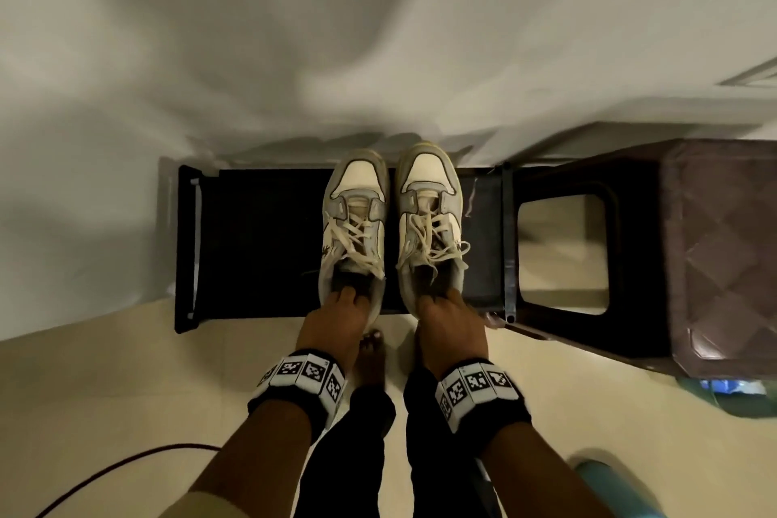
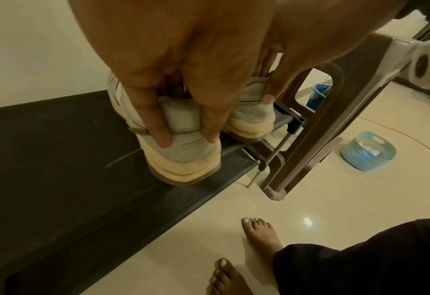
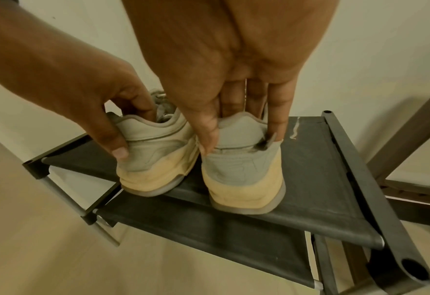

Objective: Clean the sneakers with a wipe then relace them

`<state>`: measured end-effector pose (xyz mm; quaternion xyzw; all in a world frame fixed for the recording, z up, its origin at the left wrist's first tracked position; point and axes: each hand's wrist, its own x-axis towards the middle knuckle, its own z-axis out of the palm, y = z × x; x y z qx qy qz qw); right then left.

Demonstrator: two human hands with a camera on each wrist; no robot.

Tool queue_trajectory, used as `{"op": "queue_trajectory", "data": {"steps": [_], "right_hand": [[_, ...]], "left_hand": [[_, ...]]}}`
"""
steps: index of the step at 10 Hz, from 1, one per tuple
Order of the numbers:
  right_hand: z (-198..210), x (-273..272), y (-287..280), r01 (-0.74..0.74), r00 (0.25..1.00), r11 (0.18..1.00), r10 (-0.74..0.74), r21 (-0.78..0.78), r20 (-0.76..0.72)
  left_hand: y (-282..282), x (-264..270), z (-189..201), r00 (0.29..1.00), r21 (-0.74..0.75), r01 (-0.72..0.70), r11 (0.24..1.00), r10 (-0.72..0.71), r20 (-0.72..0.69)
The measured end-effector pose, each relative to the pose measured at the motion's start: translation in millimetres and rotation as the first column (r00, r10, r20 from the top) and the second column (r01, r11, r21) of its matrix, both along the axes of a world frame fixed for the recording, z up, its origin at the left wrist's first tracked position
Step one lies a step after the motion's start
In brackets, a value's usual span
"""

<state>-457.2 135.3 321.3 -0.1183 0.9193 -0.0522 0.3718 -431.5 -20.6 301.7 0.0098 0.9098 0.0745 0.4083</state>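
Observation:
Two grey and white sneakers with yellowed soles stand side by side, toes to the wall, on the top shelf of a black shoe rack (image 1: 260, 244). Both carry loose cream laces (image 1: 357, 240). My left hand (image 1: 336, 320) grips the heel of the left sneaker (image 1: 353, 223), thumb outside and fingers inside the collar (image 2: 155, 111). My right hand (image 1: 450, 320) grips the heel of the right sneaker (image 1: 431, 214) the same way (image 3: 209, 131). Both soles (image 3: 244, 199) rest on the shelf. No wipe is in view.
A brown plastic stool (image 1: 714, 244) stands against the rack's right end. A blue basket (image 2: 368, 151) sits on the tiled floor beyond it. A red cable (image 1: 126, 471) crosses the floor at left. My bare feet (image 2: 259, 233) stand before the rack. A lower shelf (image 3: 209, 229) lies beneath.

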Motion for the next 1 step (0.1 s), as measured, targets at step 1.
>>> {"op": "queue_trajectory", "data": {"steps": [1], "right_hand": [[-3.3,0.4,0.4,0.069,0.998,0.997,-0.069,-0.028,-0.009]], "left_hand": [[-0.9,-1.8,-1.7,1.0,-0.006,0.003,1.0,-0.003,-0.001]]}}
